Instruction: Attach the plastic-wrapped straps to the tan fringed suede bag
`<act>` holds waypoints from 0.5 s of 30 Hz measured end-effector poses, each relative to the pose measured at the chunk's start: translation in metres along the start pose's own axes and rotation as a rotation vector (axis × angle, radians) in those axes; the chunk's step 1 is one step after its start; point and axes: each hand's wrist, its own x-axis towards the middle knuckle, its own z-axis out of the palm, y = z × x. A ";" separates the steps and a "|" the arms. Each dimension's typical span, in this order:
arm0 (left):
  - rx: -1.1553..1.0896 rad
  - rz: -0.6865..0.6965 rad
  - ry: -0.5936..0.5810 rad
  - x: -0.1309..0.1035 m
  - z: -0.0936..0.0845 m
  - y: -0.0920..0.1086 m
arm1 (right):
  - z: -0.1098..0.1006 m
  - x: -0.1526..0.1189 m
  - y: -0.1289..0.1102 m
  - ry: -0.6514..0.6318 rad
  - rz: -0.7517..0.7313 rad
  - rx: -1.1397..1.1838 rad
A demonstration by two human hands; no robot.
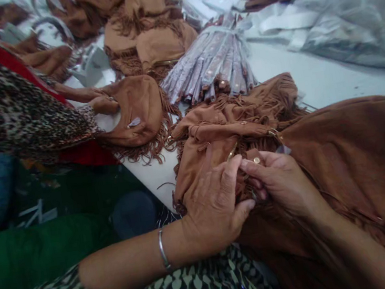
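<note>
A brown fringed bag lies in front of me, with gold-coloured metal fittings and a zip. My left hand rests on its front, fingers bent together at the fabric edge; what they grip is too small to tell. Close beside it, my right hand pinches a short brown tab that carries a round gold snap. The fingertips of both hands nearly meet. To the right, a larger smooth brown bag spreads beneath and beyond my right forearm.
Another person's hand touches a brown fringed bag at the left. Behind stand a tied bundle of wrapped strips, piled brown bags and a clear plastic bag on the white table.
</note>
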 end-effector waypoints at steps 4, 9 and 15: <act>-0.047 0.018 0.110 0.004 0.008 -0.021 | 0.020 0.005 -0.001 -0.031 0.013 0.065; -0.104 0.153 0.152 0.011 0.001 -0.040 | 0.018 0.005 -0.001 -0.117 0.095 0.150; 0.080 0.173 0.100 0.013 0.002 -0.042 | 0.014 -0.002 -0.005 -0.136 0.166 0.243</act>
